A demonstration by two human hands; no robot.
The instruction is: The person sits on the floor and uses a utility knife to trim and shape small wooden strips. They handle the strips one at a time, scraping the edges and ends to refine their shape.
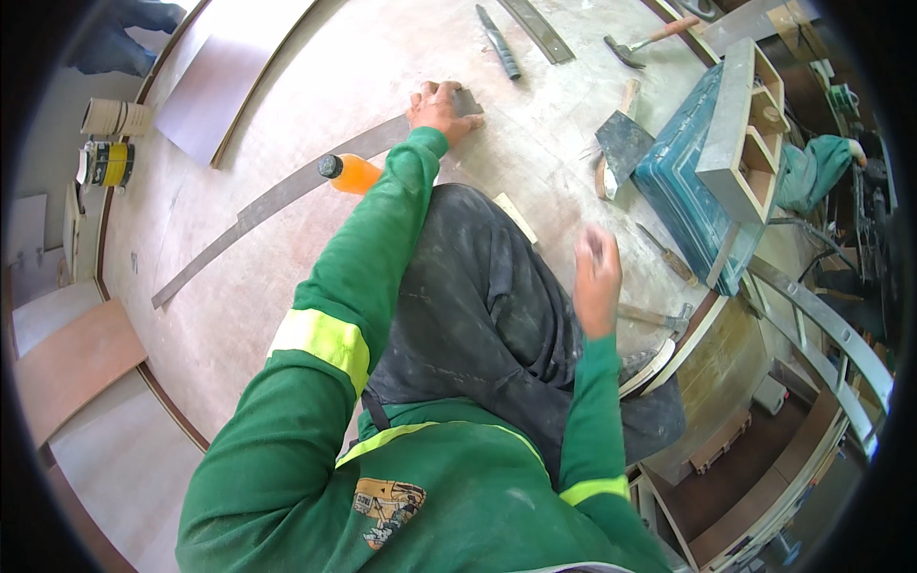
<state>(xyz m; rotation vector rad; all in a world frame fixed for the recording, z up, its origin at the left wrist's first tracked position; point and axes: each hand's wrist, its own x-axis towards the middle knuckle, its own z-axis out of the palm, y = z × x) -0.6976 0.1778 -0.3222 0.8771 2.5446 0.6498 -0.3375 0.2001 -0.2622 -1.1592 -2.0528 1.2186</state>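
Observation:
A long, narrow grey strip [325, 174] lies slantwise across the dusty work surface, with a step in its edge partway along. My left hand [444, 110] is closed over its far end, fingers on one side and thumb on the other. Beside my left forearm is an orange bottle [353, 174] with a black cap, partly hidden by the sleeve. My right hand [597, 282] is raised near my bent leg, its fingers smeared by motion. Close to it are a hammer [654, 316] and a thin tool with a wooden handle [673, 258].
A teal toolbox [680, 158] at the right carries a grey divided box [731, 134]. A broad dark blade [623, 143], a claw hammer [635, 50], a dark slim tool [499, 43] and a flat bar [537, 31] lie around. A pale panel [215, 105] rests at the far left.

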